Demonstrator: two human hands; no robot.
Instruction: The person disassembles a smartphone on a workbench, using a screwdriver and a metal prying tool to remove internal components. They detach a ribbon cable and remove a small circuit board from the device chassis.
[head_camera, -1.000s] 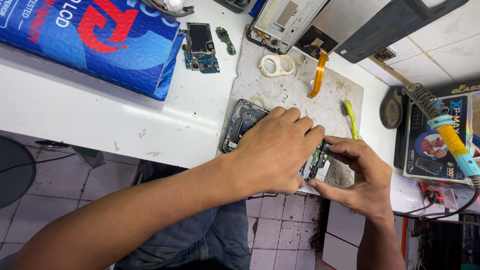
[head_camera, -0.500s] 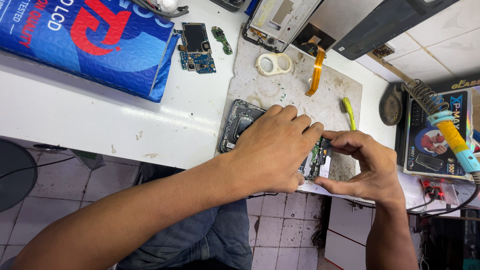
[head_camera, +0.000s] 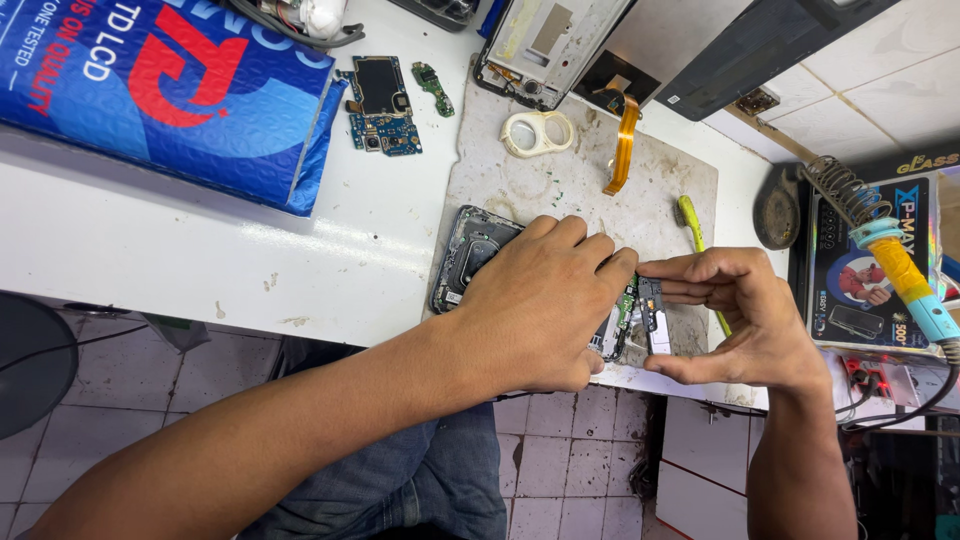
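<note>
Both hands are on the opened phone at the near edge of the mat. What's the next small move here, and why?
Probably keep the left hand pressing the opened phone flat while the right hand eases the small board at the phone's lower end free with the fingertips. The left hand covers most of the phone, and the right thumb and forefinger already sit at that board. Whether it is loose cannot be told.

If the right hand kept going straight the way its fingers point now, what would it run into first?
Its fingers point left, so the right hand would probably first meet the left hand's fingertips, already almost touching above the opened phone; depth is unclear.
</note>
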